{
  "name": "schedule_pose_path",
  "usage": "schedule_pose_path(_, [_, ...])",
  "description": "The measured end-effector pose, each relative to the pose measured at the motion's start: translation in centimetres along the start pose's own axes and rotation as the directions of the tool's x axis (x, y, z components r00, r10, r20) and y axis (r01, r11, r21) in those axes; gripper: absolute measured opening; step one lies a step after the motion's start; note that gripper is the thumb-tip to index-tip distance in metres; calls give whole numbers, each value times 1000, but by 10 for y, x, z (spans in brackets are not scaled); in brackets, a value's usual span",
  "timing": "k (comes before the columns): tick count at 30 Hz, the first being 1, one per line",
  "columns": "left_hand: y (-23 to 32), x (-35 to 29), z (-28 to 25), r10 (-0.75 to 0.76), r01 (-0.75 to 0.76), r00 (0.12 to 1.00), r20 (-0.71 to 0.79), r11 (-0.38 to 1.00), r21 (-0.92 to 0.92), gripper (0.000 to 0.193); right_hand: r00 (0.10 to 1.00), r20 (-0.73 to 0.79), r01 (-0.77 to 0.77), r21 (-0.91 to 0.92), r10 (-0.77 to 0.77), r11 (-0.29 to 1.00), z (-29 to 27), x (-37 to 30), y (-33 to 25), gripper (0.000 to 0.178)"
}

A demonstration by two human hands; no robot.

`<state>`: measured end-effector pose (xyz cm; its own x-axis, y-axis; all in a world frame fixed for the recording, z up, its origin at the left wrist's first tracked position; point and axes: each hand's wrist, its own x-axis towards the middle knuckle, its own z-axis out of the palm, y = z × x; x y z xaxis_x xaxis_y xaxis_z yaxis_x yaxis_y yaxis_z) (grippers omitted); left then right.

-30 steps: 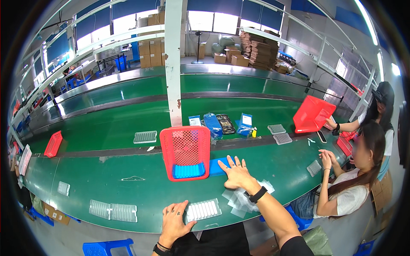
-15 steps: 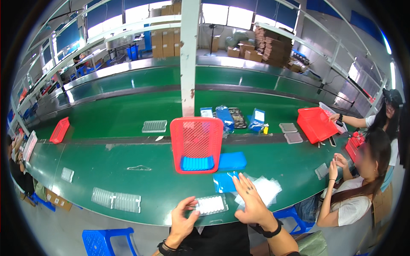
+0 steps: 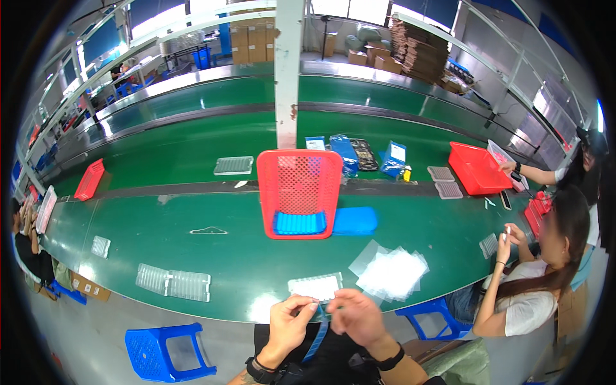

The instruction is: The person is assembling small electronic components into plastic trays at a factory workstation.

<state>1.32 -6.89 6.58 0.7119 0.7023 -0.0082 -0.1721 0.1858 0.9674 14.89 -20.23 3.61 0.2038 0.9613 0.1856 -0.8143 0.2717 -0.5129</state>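
Observation:
Above the table's near edge, my left hand (image 3: 290, 324) is closed in a pinch on the top of a thin blue packet (image 3: 316, 339). The packet hangs down toward my lap, seen nearly edge-on. Close beside its top is my right hand (image 3: 356, 321), fingers bent and smeared by motion; whether they grip the packet cannot be made out. Just beyond both hands lies a clear ridged plastic tray (image 3: 314, 286). A loose stack of translucent white sheets (image 3: 393, 274) is to the right of it. Farther off stands a red perforated basket (image 3: 299, 186) with blue pieces (image 3: 299, 222) at its bottom.
A blue pouch (image 3: 356, 221) lies right of the basket. Joined clear trays (image 3: 173, 282) rest at left. Blue packages (image 3: 344, 155) lie behind, near a white post (image 3: 287, 77). At right, a co-worker (image 3: 513, 282) sits by a red bin (image 3: 478, 168). Blue stools (image 3: 168, 351) stand below.
The blue packet has left the table by the sheets and is now between my hands. My left hand has let go of the clear tray; both hands have drawn together near the table edge.

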Motion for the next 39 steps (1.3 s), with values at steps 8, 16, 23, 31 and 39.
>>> schedule_pose_path(8, [-12,-20,-2,57,-62,998,36,989,136,10,895,-172,37,-890,-412,454,37,10,35,32])
schedule_pose_path(16, [2,-13,-50,223,-160,914,-338,966,202,4,734,-560,-141,-679,-384,720,32,2,-34,13])
schedule_pose_path(23, [77,-52,-105,458,-230,883,-101,611,757,9,795,-99,-540,-565,-598,-624,-45,-29,-117,11])
schedule_pose_path(31, [76,-55,-55,398,-419,896,195,618,665,14,745,-188,-631,-510,-640,-584,-58,-50,-98,53])
schedule_pose_path(39, [-1,-43,-30,156,-127,982,-109,963,237,5,965,-261,-176,-742,-37,647,17,-33,-35,75])
